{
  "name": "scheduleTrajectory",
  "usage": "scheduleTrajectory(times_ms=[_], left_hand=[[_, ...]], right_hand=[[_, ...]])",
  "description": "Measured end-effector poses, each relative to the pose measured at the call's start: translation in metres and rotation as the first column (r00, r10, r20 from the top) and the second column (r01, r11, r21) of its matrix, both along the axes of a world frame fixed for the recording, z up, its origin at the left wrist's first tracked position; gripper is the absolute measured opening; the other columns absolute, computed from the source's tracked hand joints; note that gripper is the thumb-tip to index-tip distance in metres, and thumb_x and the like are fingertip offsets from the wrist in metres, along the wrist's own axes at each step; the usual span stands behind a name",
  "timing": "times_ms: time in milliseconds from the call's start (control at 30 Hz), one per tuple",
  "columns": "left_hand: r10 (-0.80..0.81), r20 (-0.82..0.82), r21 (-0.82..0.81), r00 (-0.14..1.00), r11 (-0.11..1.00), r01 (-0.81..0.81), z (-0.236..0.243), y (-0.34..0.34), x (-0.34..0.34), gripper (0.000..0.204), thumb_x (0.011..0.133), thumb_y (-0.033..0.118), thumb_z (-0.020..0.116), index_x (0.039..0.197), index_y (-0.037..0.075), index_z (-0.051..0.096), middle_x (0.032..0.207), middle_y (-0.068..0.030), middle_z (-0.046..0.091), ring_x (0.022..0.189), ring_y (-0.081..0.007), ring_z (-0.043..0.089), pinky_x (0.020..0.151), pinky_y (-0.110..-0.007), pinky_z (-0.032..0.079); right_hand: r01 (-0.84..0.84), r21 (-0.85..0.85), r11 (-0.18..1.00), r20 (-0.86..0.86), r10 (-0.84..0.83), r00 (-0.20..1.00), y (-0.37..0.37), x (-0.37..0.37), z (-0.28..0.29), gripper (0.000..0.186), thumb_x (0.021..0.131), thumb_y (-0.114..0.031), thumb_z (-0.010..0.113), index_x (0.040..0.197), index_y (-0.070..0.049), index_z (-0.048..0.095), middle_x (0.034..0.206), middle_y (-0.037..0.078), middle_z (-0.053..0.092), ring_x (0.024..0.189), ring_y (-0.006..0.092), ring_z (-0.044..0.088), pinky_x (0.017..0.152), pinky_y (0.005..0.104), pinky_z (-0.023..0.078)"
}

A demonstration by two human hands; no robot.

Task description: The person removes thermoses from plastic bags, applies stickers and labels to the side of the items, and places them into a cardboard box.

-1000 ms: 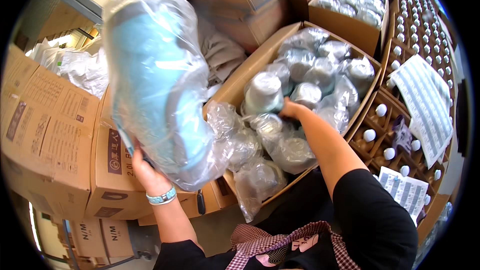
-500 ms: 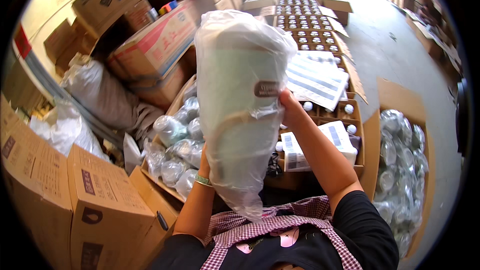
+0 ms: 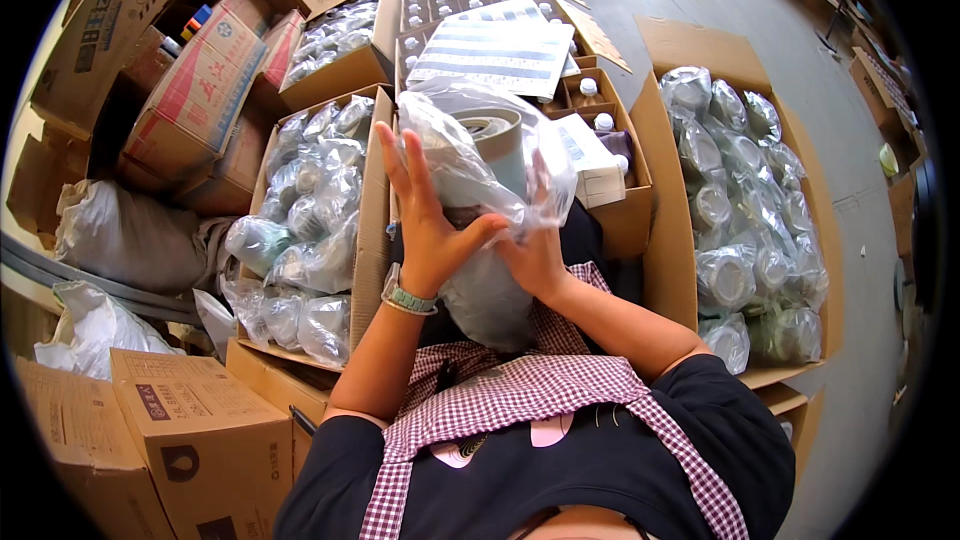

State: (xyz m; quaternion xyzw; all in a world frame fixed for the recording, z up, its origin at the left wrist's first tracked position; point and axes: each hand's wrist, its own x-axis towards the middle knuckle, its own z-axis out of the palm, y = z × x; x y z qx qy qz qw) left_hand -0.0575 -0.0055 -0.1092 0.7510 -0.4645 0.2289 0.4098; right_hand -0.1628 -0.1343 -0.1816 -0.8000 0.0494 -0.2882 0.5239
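Note:
A pale green cylindrical container (image 3: pixel 505 155) in a clear plastic bag (image 3: pixel 450 120) stands in front of my body, its round rimmed end facing up. My left hand (image 3: pixel 428 225), with a green band at the wrist, is at the bag's left side. Its fingers are stretched upward and apart, and the thumb tip touches the plastic near my right thumb. My right hand (image 3: pixel 537 255) grips the bag's gathered film on the right side, its fingers partly behind the plastic. The lower part of the bag hangs down to my checked apron (image 3: pixel 530 380).
Cartons of plastic-wrapped containers stand at left (image 3: pixel 310 210) and right (image 3: pixel 750 230). Ahead is a divided carton of white-capped bottles (image 3: pixel 588 90), with printed sheets (image 3: pixel 495 50) and a white packet (image 3: pixel 590 160) on top. Closed brown boxes (image 3: pixel 200 420) sit lower left; sacks (image 3: pixel 140 235) lie beyond.
The bagged container has come down, its round end now showing. My left hand has spread its fingers beside it, and the right has shifted onto the film. The view has tilted down.

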Motion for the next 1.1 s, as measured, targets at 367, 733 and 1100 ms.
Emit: scheduleTrajectory(times_ms=[367,733,1100], left_hand=[[0.026,-0.547,0.35,0.837,0.915,0.201,-0.097,0.105,-0.053,0.121,0.072,0.025,0.089,0.157,-0.005,0.008,0.144,-0.0299,0.048,0.13,-0.0419,0.053,0.108,-0.043,0.043],[0.25,-0.25,0.175,0.935,0.962,-0.21,0.055,0.11,0.04,0.047,0.079,0.02,0.084,0.121,0.005,0.068,0.125,-0.0161,0.066,0.119,-0.0339,0.062,0.103,-0.044,0.048],[-0.269,0.116,0.451,0.956,0.872,0.19,0.076,-0.014,0.05,0.041,0.067,0.001,0.076,0.106,0.012,0.074,0.126,-0.0093,0.062,0.115,-0.0336,0.059,0.098,-0.045,0.048]], right_hand=[[-0.297,-0.221,0.929,-0.221,0.249,0.943,-0.113,-0.036,0.036,0.08,0.071,-0.016,0.078,0.144,-0.009,0.044,0.148,0.021,0.041,0.145,0.0387,0.033,0.117,0.0497,0.032],[-0.606,0.08,0.792,0.076,0.601,0.796,-0.112,0.082,0.059,0.086,0.074,-0.032,0.085,0.145,-0.022,0.038,0.154,0.009,0.032,0.146,0.0322,0.03,0.11,0.055,0.041],[-0.396,0.003,0.918,0.187,0.388,0.902,-0.088,0.083,0.053,0.083,0.068,-0.019,0.08,0.14,-0.015,0.039,0.134,0.014,0.041,0.129,0.0366,0.045,0.11,0.0451,0.039]])
